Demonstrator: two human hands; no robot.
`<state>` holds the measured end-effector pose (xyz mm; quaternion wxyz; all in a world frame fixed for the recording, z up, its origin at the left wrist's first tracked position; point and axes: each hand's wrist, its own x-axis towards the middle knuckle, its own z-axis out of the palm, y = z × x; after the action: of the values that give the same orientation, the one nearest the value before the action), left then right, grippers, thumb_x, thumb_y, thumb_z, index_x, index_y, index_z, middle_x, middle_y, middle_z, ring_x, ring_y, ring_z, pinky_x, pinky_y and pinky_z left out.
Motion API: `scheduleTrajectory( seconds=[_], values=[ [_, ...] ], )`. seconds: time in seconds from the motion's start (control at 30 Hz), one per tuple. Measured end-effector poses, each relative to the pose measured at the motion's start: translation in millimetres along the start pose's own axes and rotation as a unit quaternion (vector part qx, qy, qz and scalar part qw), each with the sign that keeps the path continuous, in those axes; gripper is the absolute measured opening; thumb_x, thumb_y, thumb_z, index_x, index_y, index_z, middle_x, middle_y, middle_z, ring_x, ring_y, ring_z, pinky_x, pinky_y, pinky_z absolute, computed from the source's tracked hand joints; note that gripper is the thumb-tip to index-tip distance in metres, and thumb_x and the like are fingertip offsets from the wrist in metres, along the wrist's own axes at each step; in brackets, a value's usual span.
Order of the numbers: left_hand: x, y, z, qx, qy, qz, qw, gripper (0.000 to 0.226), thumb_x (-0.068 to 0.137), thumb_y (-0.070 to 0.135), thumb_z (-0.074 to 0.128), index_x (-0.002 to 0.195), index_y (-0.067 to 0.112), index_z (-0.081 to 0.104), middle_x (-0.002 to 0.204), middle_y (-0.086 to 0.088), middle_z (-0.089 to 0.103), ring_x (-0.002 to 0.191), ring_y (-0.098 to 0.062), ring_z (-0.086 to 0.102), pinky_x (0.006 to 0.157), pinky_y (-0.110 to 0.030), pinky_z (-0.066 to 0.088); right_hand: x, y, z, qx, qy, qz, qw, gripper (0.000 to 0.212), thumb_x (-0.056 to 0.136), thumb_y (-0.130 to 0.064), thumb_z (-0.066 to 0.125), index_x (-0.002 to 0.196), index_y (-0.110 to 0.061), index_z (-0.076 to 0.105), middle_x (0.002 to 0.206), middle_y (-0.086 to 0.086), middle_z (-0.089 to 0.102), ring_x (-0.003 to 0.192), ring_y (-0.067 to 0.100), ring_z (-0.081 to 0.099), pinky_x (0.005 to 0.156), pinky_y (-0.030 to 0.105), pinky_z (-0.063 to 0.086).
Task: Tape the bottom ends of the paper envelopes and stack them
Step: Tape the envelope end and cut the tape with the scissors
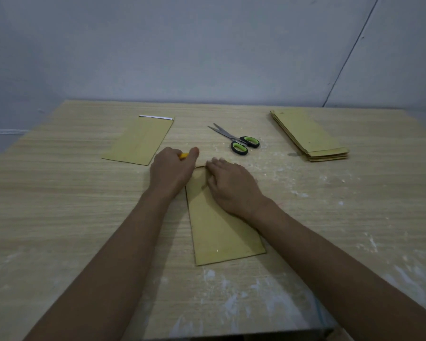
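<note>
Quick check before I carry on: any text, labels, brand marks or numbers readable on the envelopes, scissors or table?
None can be read.
Envelope under the hands: plain, no print.
Envelope at the far left: plain, with a white strip on its far edge, no text.
Envelope stack: no markings legible.
Scissors: no brand visible.
Yellow object in the left hand: mostly hidden.

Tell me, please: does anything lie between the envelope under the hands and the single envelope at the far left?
Nothing visible does. The left hand, holding something yellow, sits between the envelope and the single envelope; only bare table otherwise. The scissors lie off to the right.
</note>
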<state>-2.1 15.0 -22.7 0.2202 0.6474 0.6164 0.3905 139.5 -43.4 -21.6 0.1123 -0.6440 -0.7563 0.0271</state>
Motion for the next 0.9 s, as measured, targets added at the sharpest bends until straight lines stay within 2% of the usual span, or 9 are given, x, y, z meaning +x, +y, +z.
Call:
scheduleTrajectory(
  seconds=[0.07, 0.2, 0.43, 0.57, 0.67, 0.73, 0.8, 0.9],
  values=[
    [0.7, -1.4, -4.3, -0.030, 0.013, -0.002, 0.999, 0.052, 0.088, 0.035, 0.067, 0.053, 0.010, 0.038, 0.061, -0.006, 0.041, 0.057, -0.020, 0.041, 0.061, -0.032, 0.031, 0.4, -0.7, 0.9, -0.006, -0.005, 0.003, 1.000, 0.051, 0.105, -0.028, 0.034, 0.152, -0.012, 0.032, 0.160, 0.006, 0.031, 0.148, 0.019, 0.025, 0.116, 0.035, 0.021],
    [0.7, -5.0, -8.6, -0.014, 0.030, 0.006, 0.999, 0.044, 0.078, 0.027, 0.074, 0.055, 0.014, 0.040, 0.085, -0.012, 0.048, 0.075, -0.024, 0.048, 0.066, -0.032, 0.035, 0.1, -1.3, 0.9, 0.000, -0.014, 0.009, 1.000, 0.052, 0.104, -0.029, 0.034, 0.153, -0.012, 0.030, 0.160, 0.006, 0.029, 0.149, 0.018, 0.023, 0.118, 0.035, 0.020],
    [1.7, -11.7, -6.0, 0.079, 0.009, 0.039, 0.996, 0.041, 0.079, 0.028, 0.073, 0.060, 0.016, 0.038, 0.090, -0.008, 0.042, 0.078, -0.026, 0.048, 0.067, -0.033, 0.034, 0.1, -2.1, 1.0, 0.001, -0.014, 0.008, 1.000, 0.053, 0.103, -0.028, 0.035, 0.153, -0.010, 0.031, 0.160, 0.007, 0.031, 0.148, 0.019, 0.024, 0.119, 0.034, 0.022],
    [1.1, -11.1, -3.9, 0.113, 0.006, 0.047, 0.992, 0.028, 0.082, 0.031, 0.070, 0.076, 0.012, 0.050, 0.097, -0.010, 0.046, 0.089, -0.032, 0.055, 0.073, -0.037, 0.041, 0.6, -4.4, -1.7, 0.014, -0.024, 0.021, 0.999, 0.055, 0.101, -0.026, 0.037, 0.153, -0.009, 0.030, 0.160, 0.008, 0.030, 0.148, 0.020, 0.023, 0.119, 0.039, 0.022],
    [1.0, -11.0, -3.3, 0.130, 0.005, 0.048, 0.990, 0.026, 0.083, 0.033, 0.069, 0.086, 0.009, 0.059, 0.102, -0.014, 0.053, 0.093, -0.035, 0.057, 0.078, -0.041, 0.045, 2.9, -14.9, -7.1, 0.025, -0.026, 0.024, 0.999, 0.060, 0.099, -0.016, 0.040, 0.156, -0.011, 0.020, 0.163, 0.006, 0.021, 0.150, 0.021, 0.015, 0.121, 0.047, 0.017],
    [0.7, -12.7, -3.9, 0.124, 0.007, 0.049, 0.991, 0.029, 0.083, 0.035, 0.069, 0.080, 0.010, 0.056, 0.094, -0.011, 0.051, 0.089, -0.034, 0.056, 0.073, -0.040, 0.044, 3.8, -22.3, -5.7, 0.044, -0.020, 0.004, 0.999, 0.059, 0.099, -0.012, 0.040, 0.155, -0.011, 0.022, 0.162, 0.008, 0.024, 0.150, 0.022, 0.018, 0.120, 0.046, 0.018],
    [-1.2, -14.7, -6.2, 0.102, 0.008, 0.039, 0.994, 0.040, 0.084, 0.038, 0.070, 0.066, 0.013, 0.045, 0.083, -0.007, 0.046, 0.080, -0.030, 0.052, 0.065, -0.035, 0.035, 3.2, -24.3, -0.5, 0.060, -0.018, -0.005, 0.998, 0.051, 0.103, -0.018, 0.036, 0.152, -0.011, 0.030, 0.157, 0.008, 0.034, 0.146, 0.022, 0.026, 0.118, 0.042, 0.021],
    [-2.1, -14.8, -11.8, 0.035, 0.009, -0.004, 0.999, 0.052, 0.089, 0.043, 0.066, 0.055, 0.013, 0.040, 0.076, -0.012, 0.048, 0.071, -0.026, 0.048, 0.063, -0.031, 0.029, 2.8, -22.6, 5.4, 0.051, -0.032, -0.006, 0.998, 0.051, 0.104, -0.025, 0.031, 0.154, -0.013, 0.028, 0.160, 0.005, 0.031, 0.149, 0.020, 0.022, 0.120, 0.041, 0.019]
  ],
)
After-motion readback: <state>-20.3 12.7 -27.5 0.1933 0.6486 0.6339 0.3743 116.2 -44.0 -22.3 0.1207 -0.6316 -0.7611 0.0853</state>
